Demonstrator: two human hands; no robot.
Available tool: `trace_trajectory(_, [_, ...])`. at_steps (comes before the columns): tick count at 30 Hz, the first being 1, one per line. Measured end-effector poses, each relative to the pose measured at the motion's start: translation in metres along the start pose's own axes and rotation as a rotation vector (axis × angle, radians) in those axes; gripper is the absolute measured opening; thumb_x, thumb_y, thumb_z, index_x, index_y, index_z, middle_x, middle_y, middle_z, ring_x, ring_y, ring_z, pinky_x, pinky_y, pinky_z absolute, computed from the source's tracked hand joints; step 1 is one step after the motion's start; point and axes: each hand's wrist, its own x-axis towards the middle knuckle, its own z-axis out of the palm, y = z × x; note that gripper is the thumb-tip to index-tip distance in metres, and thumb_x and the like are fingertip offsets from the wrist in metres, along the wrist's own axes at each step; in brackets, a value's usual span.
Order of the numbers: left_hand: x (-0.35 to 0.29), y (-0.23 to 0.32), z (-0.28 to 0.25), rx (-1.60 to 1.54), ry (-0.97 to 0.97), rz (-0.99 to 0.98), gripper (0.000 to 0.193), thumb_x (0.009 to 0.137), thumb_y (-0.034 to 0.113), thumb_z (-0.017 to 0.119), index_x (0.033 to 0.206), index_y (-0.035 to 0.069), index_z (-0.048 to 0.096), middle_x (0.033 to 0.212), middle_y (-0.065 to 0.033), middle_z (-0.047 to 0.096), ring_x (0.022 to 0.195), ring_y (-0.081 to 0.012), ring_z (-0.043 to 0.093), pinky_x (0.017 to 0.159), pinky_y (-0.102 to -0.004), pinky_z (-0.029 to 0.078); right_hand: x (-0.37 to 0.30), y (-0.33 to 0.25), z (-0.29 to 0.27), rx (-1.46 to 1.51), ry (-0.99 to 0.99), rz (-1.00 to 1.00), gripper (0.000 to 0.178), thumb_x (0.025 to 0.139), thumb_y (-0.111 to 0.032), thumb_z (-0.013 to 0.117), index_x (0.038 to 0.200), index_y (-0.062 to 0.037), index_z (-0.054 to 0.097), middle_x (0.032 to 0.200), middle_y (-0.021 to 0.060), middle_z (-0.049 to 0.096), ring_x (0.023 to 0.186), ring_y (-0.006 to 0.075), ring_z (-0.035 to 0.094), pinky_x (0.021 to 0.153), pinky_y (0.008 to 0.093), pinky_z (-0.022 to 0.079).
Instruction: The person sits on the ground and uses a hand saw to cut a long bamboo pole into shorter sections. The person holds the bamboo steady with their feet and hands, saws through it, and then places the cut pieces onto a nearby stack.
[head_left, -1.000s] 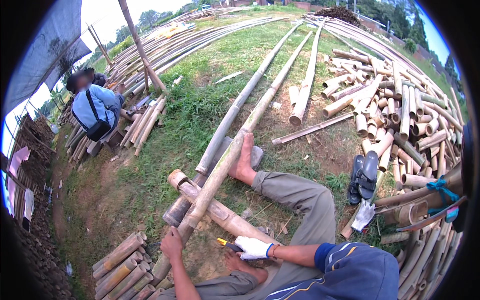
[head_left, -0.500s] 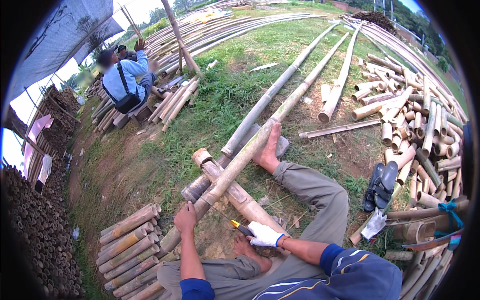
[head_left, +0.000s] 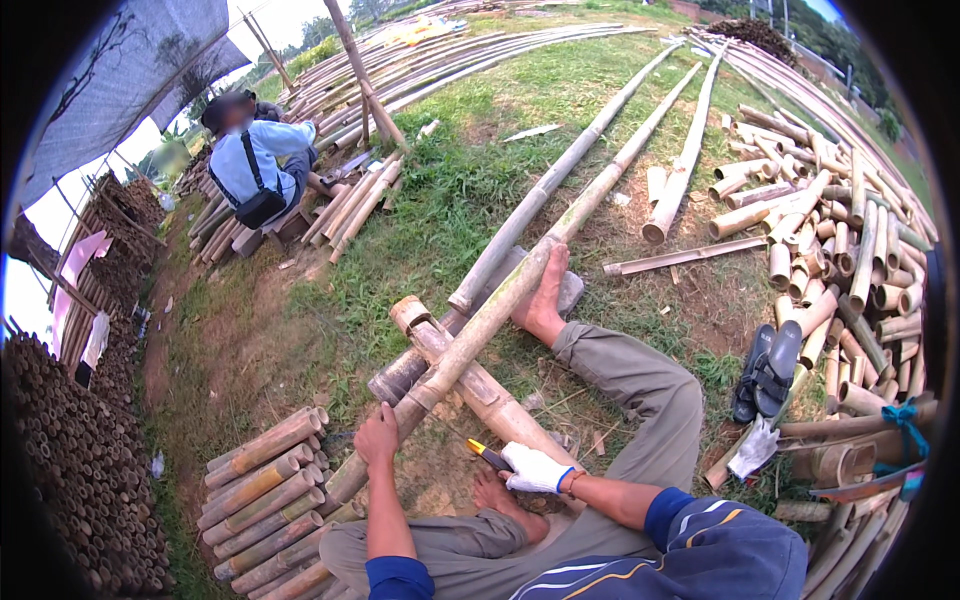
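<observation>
Bamboo lengths already cut short lie stacked [head_left: 265, 480] at lower left, so part of the work looks done. Just right of them the bare left hand [head_left: 377, 437] wraps its grip around the long bamboo pole [head_left: 480, 330], which rests across a thicker bamboo log [head_left: 470, 375] and is pinned farther up by a bare foot [head_left: 543, 300]. The gloved right hand [head_left: 535, 468] pinches a yellow-handled tool [head_left: 487, 455] beside the log; its working end is hidden. The pole appears whole, its cutting seemingly unfinished. More cut pieces [head_left: 840, 230] pile up at right.

Head-worn fisheye, downward, near hands
</observation>
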Motion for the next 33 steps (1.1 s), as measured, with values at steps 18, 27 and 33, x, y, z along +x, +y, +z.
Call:
trace_trajectory(18, [-0.002, -0.002, -0.003, -0.02, 0.005, -0.005, 0.06, 0.109, 0.059, 0.042, 0.116, 0.019, 0.086, 0.101, -0.027, 0.08, 0.099, -0.0479, 0.077, 0.094, -0.0552, 0.058, 0.002, -0.015, -0.009, 0.006, -0.072, 0.132, 0.038, 0.095, -0.032, 0.074, 0.113, -0.0004, 0.061, 0.114, 0.0279, 0.063, 0.107, 0.052, 0.065, 0.09, 0.0586, 0.053])
trace_trajectory(27, [-0.002, 0.0, -0.004, -0.014, -0.021, -0.013, 0.061, 0.109, 0.061, 0.041, 0.118, 0.02, 0.085, 0.102, -0.0271, 0.08, 0.1, -0.0479, 0.077, 0.095, -0.0558, 0.059, 0.0, -0.017, -0.011, -0.018, -0.057, 0.117, 0.038, 0.097, -0.031, 0.074, 0.114, 0.0004, 0.06, 0.116, 0.0286, 0.062, 0.108, 0.0524, 0.064, 0.093, 0.0589, 0.053])
trace_trajectory(33, [-0.001, -0.003, -0.004, -0.013, -0.029, -0.02, 0.06, 0.109, 0.062, 0.041, 0.121, 0.022, 0.085, 0.103, -0.0277, 0.079, 0.101, -0.0482, 0.077, 0.096, -0.0565, 0.058, 0.001, -0.015, -0.009, -0.016, -0.044, 0.087, 0.039, 0.096, -0.031, 0.074, 0.116, 0.0003, 0.06, 0.118, 0.0287, 0.062, 0.109, 0.0528, 0.064, 0.094, 0.0592, 0.053])
